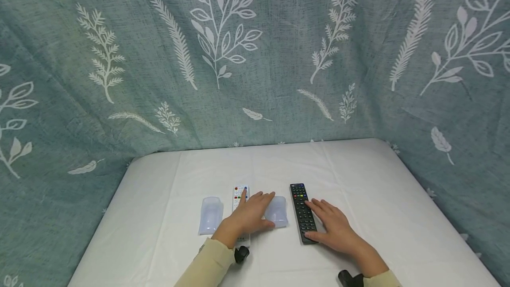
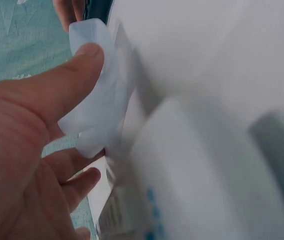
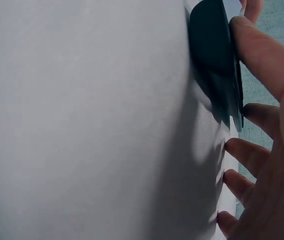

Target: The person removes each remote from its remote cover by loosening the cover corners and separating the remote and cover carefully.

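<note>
My left hand [image 1: 249, 217] reaches across the white remote control [image 1: 238, 193], hiding much of it. Its thumb and index finger lie spread at the near side of a translucent plastic cover [image 1: 280, 212]. The left wrist view has the thumb in front of that cover [image 2: 102, 95] and a fingertip by its lower edge. My right hand [image 1: 334, 228] is at the right side of a black remote control [image 1: 301, 209], thumb over its lower end and fingertips by its right edge. In the right wrist view, the thumb meets the edge of the dark remote [image 3: 214, 45].
A second translucent cover [image 1: 211, 217] lies left of the white remote. Everything rests on a white-covered table [image 1: 167, 220]. Green leaf-patterned cloth [image 1: 279, 56] hangs behind and at both sides. Black wrist cameras [image 1: 241, 254] are strapped at both cuffs.
</note>
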### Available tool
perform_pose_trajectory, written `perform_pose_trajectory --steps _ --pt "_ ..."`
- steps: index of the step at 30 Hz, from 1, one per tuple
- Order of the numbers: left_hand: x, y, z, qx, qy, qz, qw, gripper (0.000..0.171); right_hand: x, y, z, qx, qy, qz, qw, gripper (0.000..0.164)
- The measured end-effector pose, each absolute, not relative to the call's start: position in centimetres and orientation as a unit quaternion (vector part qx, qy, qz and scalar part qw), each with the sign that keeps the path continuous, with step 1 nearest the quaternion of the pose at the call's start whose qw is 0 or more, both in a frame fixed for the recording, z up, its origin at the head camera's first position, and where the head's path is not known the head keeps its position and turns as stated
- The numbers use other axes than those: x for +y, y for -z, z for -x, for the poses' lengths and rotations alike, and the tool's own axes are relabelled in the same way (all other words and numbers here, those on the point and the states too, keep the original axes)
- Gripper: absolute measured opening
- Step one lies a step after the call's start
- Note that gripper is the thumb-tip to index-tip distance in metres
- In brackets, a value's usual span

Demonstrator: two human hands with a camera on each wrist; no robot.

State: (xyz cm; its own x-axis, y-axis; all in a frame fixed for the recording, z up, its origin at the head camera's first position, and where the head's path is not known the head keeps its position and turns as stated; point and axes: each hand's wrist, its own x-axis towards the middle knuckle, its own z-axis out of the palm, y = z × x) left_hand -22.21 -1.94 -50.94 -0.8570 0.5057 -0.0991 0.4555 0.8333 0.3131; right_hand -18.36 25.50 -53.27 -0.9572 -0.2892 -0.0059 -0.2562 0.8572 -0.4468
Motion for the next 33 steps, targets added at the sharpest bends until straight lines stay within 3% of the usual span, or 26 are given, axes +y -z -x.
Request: perform_pose_trajectory --steps 20,33 --pt "-2.09 51.1 22.72 0.949 -0.161 -0.255 0.093 0.082 25.15 52.65 18.21 0.961 0.231 0.147 0.04 0.089" --pt "-2.04 51.01 22.51 0.947 -0.167 -0.257 0.092 0.091 25.06 52.77 17.77 0.956 0.249 0.153 0.022 0.087"
